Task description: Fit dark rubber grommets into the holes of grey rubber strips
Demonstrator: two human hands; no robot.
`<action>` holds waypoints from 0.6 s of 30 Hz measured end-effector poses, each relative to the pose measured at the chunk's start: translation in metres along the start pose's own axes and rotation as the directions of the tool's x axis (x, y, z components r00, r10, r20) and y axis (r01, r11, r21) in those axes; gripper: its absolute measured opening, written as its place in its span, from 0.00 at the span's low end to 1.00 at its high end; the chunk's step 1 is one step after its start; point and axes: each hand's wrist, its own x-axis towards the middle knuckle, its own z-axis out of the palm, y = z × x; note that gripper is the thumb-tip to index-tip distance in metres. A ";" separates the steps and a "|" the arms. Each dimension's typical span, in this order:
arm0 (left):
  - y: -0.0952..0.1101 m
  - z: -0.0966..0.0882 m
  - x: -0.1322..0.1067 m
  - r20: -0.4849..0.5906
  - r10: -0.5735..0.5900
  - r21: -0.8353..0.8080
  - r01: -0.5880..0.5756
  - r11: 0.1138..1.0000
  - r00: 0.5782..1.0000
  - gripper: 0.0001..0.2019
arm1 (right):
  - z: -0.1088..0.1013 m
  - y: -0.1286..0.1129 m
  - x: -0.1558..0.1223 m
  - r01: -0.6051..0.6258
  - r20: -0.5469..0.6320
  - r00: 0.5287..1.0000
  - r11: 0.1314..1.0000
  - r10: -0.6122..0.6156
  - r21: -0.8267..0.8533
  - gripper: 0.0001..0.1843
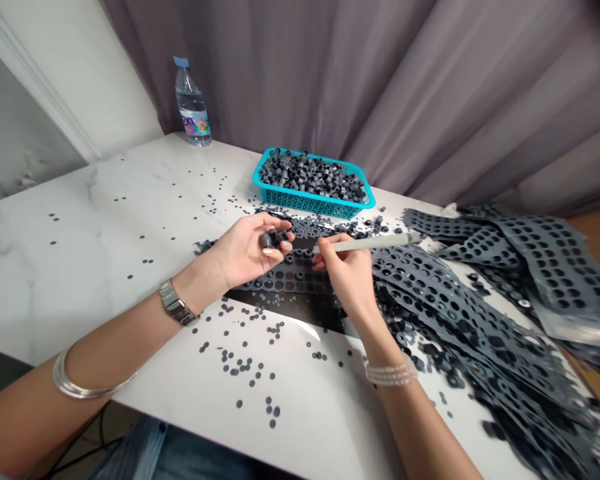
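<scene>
Marble table (80, 220) runs below a grey curtain (300, 67), with a water bottle (193, 107) at its back edge. Perforated rubber sheets (480, 307) lie heaped on the right, and one strip (290, 280) passes under both hands. Teal basket (310, 200) sits just beyond the hands, piled with grey rubber rings (313, 177). Small dark discs (240, 370) are scattered across the marble. Left hand (247, 253), palm up and fingers curled partly closed, holds a few rubber pieces (273, 239) at the fingertips, above the strip. Right hand (345, 273) is nearly closed, pinching a pale rod (365, 243) between thumb and fingers; its tip points toward the left hand, just apart from it. Watch (177, 303) and bangle (87, 387) circle the left arm, a beaded bracelet (390, 373) the right wrist.
</scene>
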 end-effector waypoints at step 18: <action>-0.023 -0.027 0.015 0.464 0.461 0.884 -0.360 -0.298 0.756 0.10 | 0.013 0.006 -0.004 0.137 0.135 0.985 0.959 -0.106 -0.249 0.13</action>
